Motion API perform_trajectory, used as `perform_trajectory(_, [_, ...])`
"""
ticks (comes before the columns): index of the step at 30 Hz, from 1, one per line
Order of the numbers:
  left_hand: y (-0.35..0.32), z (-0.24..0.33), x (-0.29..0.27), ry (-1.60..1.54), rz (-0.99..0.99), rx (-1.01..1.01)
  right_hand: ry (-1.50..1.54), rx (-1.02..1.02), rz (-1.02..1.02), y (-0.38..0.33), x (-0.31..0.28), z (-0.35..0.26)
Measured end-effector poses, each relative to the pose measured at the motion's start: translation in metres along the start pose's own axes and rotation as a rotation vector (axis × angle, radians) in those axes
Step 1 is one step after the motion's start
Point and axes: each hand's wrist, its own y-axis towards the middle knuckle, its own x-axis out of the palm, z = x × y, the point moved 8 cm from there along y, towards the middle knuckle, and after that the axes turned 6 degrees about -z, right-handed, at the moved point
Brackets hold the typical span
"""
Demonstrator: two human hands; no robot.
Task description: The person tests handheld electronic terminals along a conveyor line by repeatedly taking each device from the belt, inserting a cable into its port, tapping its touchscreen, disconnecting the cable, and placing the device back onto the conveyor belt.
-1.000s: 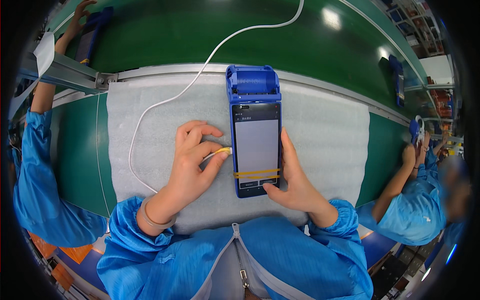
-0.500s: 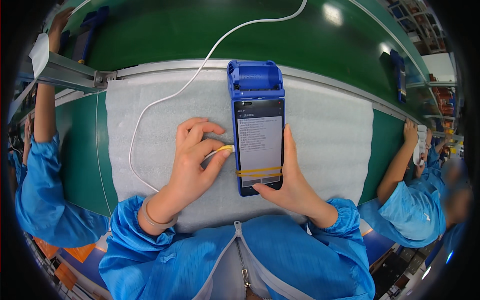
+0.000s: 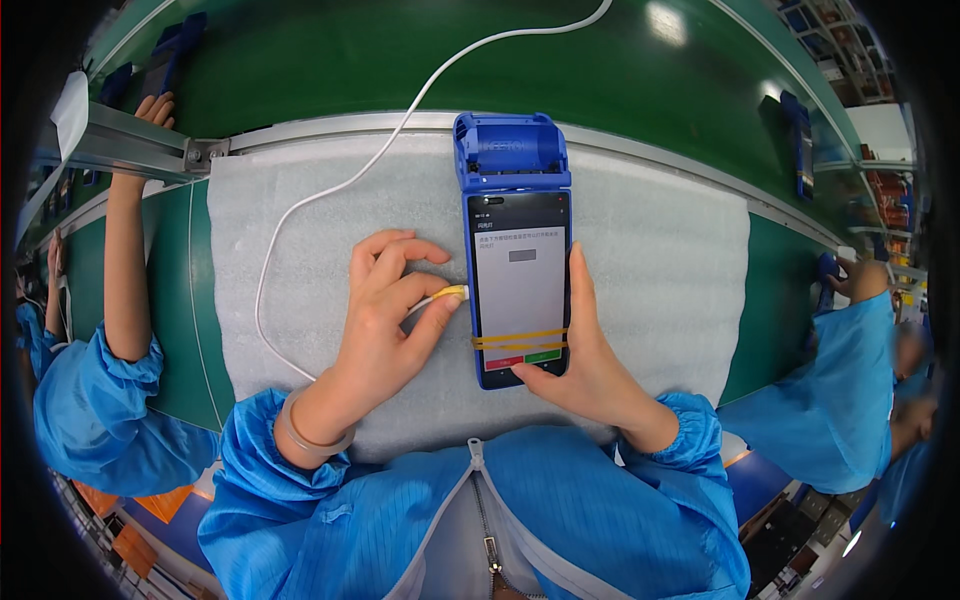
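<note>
A blue handheld payment terminal [image 3: 520, 280] lies on the white foam sheet [image 3: 660, 290], its open printer bay at the far end. A yellow rubber band [image 3: 500, 341] wraps the lower part of its lit screen, which has a grey box and red and green buttons at the bottom. My left hand [image 3: 385, 315] pinches the yellow-wrapped plug of a white cable [image 3: 327, 197] at the terminal's left side. Around the right edge curls my right hand [image 3: 590, 365], its thumb at the screen's bottom near the red button.
Beyond a metal rail [image 3: 640, 165] runs a green conveyor surface [image 3: 330, 70] carrying more blue terminals [image 3: 798, 145]. A metal bracket [image 3: 150, 145] stands at the left. Co-workers in blue sleeves [image 3: 100, 400] work on both sides; the right one's hand is by a blue device.
The screen has gone from lines of text to a page with a grey box and red and green buttons. My hands barely moved. The left co-worker's arm shifted; the right one's hand moved too.
</note>
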Motion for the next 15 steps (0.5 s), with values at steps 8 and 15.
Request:
perform_trajectory(8, [-0.0014,-0.0042,0.0018,-0.042,-0.020,-0.029,0.077,-0.002,-0.073,0.0007,-0.0004,0.0024])
perform_trajectory(15, [-0.0007,-0.0048,0.0017,-0.043,-0.021,-0.031,0.055,-0.011,-0.023,0.0021,0.0003,0.0013])
